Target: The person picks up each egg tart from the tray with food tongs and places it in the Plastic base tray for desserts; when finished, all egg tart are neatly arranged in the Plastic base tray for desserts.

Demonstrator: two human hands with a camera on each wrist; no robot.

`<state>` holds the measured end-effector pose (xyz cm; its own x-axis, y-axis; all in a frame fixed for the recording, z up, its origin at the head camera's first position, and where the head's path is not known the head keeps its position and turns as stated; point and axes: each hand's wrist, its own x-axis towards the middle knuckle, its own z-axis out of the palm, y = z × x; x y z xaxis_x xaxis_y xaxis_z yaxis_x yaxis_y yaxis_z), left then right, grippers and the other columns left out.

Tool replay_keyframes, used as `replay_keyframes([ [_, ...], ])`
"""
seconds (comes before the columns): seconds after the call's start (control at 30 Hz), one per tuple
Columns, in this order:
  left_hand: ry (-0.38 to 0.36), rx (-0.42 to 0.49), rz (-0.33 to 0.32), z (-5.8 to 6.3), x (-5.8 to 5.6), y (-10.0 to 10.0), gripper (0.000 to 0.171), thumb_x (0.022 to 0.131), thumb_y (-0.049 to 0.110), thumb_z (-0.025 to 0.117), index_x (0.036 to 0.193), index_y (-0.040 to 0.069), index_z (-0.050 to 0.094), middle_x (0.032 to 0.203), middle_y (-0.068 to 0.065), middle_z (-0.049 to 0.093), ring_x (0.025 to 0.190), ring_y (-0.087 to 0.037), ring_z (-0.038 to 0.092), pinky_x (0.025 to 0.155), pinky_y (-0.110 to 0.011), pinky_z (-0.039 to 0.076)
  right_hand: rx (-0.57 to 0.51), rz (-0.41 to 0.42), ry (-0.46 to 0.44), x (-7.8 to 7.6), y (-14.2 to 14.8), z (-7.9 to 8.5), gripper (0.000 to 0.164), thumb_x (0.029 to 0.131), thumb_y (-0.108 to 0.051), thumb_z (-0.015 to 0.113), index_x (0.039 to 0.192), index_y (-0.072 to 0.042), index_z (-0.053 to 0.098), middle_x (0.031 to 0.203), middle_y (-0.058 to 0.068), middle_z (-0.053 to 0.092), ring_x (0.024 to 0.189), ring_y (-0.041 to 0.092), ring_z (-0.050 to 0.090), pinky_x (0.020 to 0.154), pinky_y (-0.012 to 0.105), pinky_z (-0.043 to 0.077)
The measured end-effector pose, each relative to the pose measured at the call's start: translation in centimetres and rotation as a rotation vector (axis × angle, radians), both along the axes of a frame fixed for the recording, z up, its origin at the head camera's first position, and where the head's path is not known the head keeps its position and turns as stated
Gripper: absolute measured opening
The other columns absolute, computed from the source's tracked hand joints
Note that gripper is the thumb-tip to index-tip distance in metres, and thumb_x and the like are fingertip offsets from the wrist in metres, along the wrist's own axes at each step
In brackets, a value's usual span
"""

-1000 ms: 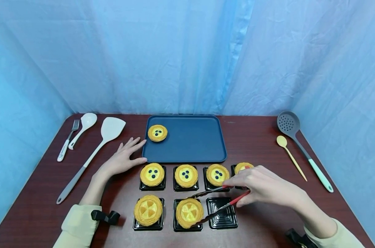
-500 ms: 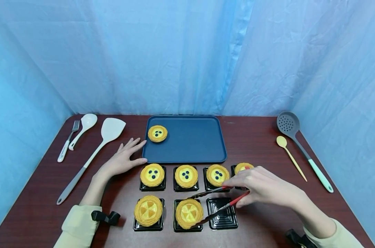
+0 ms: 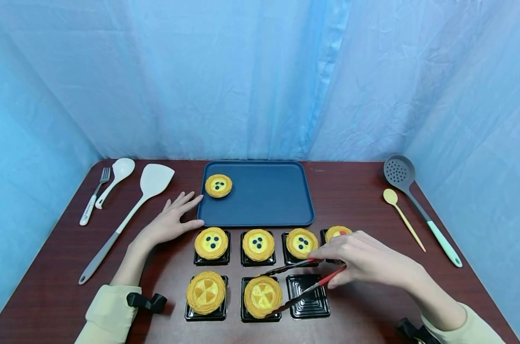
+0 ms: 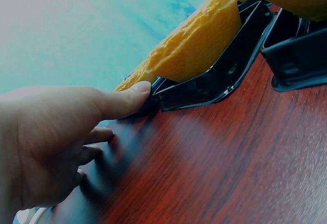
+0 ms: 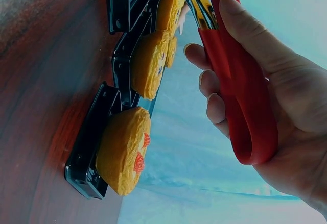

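My right hand [image 3: 363, 255] grips red-handled tongs [image 5: 240, 96] between thumb and fingers. The dark tong arms straddle an egg tart with yellow fruit wedges [image 3: 262, 297], which sits on a black plastic tray at the front middle. My left hand [image 3: 171, 222] lies with spread, straight fingers at the left edge of the blue tray [image 3: 264, 210], thumb and index fingertip right at its rim. On that tray rests one tart with blueberries [image 3: 218, 185]. Just before it stands a blueberry tart [image 3: 211, 242] on a black tray, close to my left thumb.
Two more blueberry tarts [image 3: 258, 244] and a red-topped tart [image 5: 125, 152] fill the back row of black trays. Another fruit-wedge tart [image 3: 205, 292] is front left; an empty black tray [image 3: 309, 303] is front right. A spatula [image 3: 156, 180] lies left, a skimmer [image 3: 399, 171] right.
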<state>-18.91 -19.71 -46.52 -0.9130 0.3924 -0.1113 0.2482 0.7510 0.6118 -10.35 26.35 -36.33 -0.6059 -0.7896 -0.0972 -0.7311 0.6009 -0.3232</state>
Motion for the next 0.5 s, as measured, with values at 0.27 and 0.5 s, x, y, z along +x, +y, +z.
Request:
replay_keyframes([
  [0.27, 0.001, 0.002, 0.000, 0.17, 0.13, -0.03, 0.080, 0.098, 0.044, 0.068, 0.163, 0.014, 0.032, 0.171, -0.025, 0.019, 0.160, -0.049, 0.005, 0.124, -0.073, -0.001, 0.001, -0.002, -0.021, 0.12, 0.06, 0.17, 0.055, 0.077, -0.045, 0.086, 0.129, -0.029, 0.073, 0.118, -0.018, 0.075, 0.083, -0.005, 0.058, 0.061, 0.012, 0.044],
  [0.5, -0.002, 0.002, -0.001, 0.15, 0.11, -0.06, 0.080, 0.098, 0.044, 0.068, 0.163, 0.014, 0.032, 0.171, -0.024, 0.019, 0.160, -0.049, 0.004, 0.124, -0.073, -0.002, -0.005, 0.009, -0.022, 0.18, 0.21, 0.20, 0.056, 0.079, -0.045, 0.085, 0.130, -0.028, 0.072, 0.117, -0.015, 0.076, 0.078, -0.004, 0.057, 0.058, 0.011, 0.040],
])
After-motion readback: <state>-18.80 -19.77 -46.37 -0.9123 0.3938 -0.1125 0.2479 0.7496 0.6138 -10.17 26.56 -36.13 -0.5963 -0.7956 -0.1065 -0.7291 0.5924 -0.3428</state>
